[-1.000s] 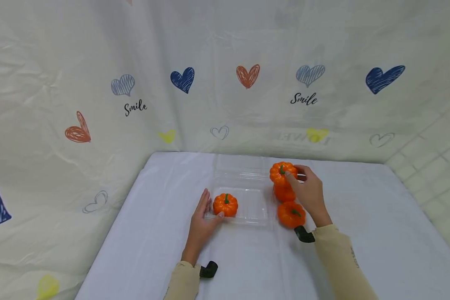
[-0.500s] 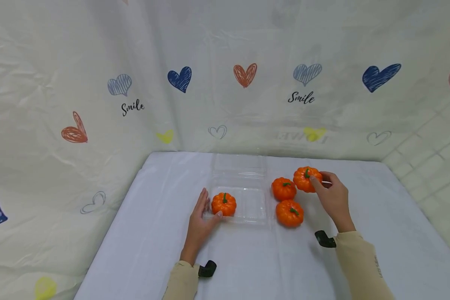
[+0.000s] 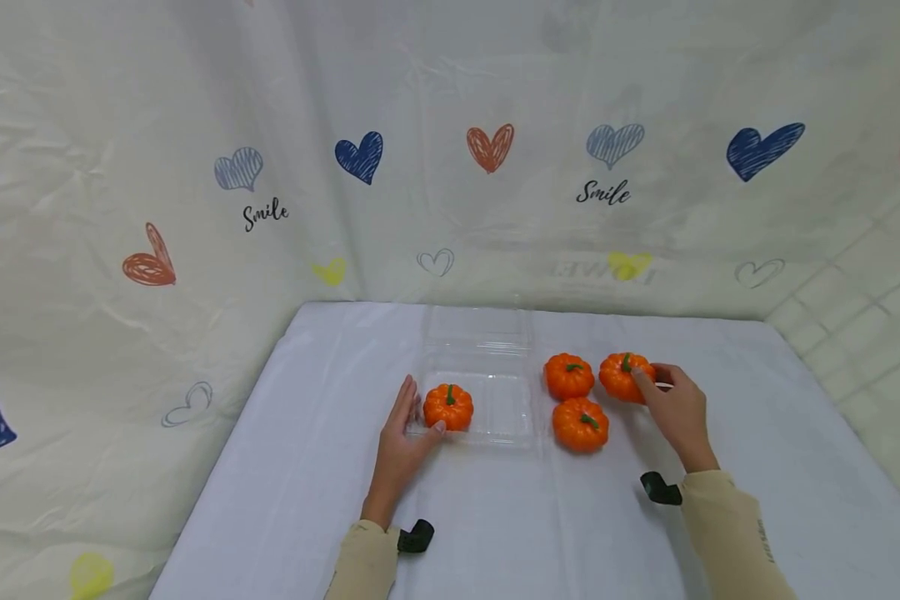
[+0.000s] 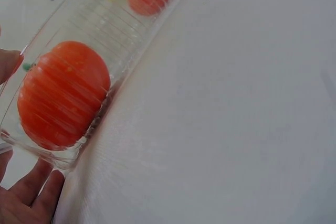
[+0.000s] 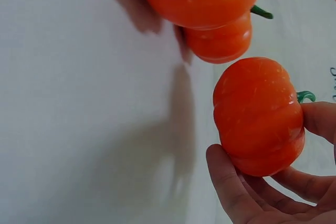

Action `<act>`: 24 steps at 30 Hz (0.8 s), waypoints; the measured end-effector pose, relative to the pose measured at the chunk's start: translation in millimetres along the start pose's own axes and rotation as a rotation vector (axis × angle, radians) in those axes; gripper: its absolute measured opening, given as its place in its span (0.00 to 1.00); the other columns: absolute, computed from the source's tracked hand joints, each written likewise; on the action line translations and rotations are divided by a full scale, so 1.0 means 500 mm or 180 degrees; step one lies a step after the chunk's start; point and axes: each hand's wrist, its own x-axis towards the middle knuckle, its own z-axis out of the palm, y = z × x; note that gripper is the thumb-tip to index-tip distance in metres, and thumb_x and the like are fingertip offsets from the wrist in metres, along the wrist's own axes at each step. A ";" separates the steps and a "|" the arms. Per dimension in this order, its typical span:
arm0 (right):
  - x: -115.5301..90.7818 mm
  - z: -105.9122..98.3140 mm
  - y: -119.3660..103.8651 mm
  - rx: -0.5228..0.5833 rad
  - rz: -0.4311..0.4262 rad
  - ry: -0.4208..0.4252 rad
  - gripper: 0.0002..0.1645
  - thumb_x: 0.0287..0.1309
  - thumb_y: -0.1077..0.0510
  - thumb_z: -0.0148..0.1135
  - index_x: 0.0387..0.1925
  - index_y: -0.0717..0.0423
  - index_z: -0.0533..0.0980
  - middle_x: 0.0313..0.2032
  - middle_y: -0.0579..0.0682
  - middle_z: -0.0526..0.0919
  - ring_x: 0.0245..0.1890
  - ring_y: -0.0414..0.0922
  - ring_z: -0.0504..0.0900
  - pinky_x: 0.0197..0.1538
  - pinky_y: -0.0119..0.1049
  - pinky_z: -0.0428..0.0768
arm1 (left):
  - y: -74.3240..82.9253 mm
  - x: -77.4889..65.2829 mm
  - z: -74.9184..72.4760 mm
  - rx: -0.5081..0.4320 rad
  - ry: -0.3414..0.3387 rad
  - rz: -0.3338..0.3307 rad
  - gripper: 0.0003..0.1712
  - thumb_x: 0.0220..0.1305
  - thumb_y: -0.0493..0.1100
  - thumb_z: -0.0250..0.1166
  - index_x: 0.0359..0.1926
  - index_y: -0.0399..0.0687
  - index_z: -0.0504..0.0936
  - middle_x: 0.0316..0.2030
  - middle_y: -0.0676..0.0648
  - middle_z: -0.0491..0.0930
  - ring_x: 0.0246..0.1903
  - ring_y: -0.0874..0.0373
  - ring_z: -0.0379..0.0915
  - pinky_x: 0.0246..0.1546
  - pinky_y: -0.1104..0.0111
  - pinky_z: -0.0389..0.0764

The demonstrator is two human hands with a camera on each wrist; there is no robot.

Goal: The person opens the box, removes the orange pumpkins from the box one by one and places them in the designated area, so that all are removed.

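Observation:
In the head view my left hand point(image 3: 403, 450) holds the near-left corner of a clear plastic clamshell container point(image 3: 504, 408), thumb at the front rim and fingers along the left side. Its lid point(image 3: 477, 327) stands open at the back. One small orange toy pumpkin point(image 3: 448, 407) with a green stem sits inside, at the left; the left wrist view shows this pumpkin point(image 4: 65, 95) through the clear wall. My right hand point(image 3: 678, 412) grips another orange pumpkin point(image 3: 626, 377) between thumb and fingers, seemingly just above the table, right of the container.
Two more orange pumpkins, a rear one point(image 3: 568, 376) and a front one point(image 3: 581, 425), rest on the white-covered table point(image 3: 495, 533) between container and right hand. A pale curtain point(image 3: 420, 83) printed with hearts hangs behind the table.
My right hand has carried its pumpkin rightward from above the rear pumpkin, then lowered it toward the table. The left hand and the container have stayed in place.

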 end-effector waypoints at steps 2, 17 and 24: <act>0.001 0.004 0.007 -0.0010 0.0048 -0.0042 0.45 0.79 0.36 0.51 0.73 0.72 0.66 0.66 0.72 0.73 0.61 0.67 0.74 0.59 0.57 0.83 | 0.000 0.000 0.000 0.0006 -0.0002 -0.0004 0.52 0.68 0.57 0.74 0.85 0.49 0.60 0.84 0.55 0.55 0.77 0.51 0.63 0.73 0.57 0.66; 0.012 0.020 0.030 -0.0101 0.0168 -0.0174 0.47 0.81 0.35 0.46 0.77 0.72 0.62 0.68 0.74 0.72 0.55 0.65 0.81 0.62 0.57 0.82 | 0.000 0.004 -0.001 0.0004 -0.0004 -0.0011 0.52 0.68 0.57 0.74 0.85 0.49 0.60 0.84 0.55 0.55 0.77 0.52 0.63 0.73 0.59 0.67; 0.015 0.031 0.040 -0.0107 0.0112 -0.0036 0.45 0.83 0.37 0.43 0.79 0.71 0.61 0.68 0.75 0.73 0.58 0.66 0.79 0.60 0.56 0.83 | -0.006 0.004 0.000 0.0031 0.0000 -0.0023 0.53 0.68 0.57 0.75 0.85 0.49 0.60 0.83 0.58 0.55 0.77 0.52 0.64 0.73 0.58 0.67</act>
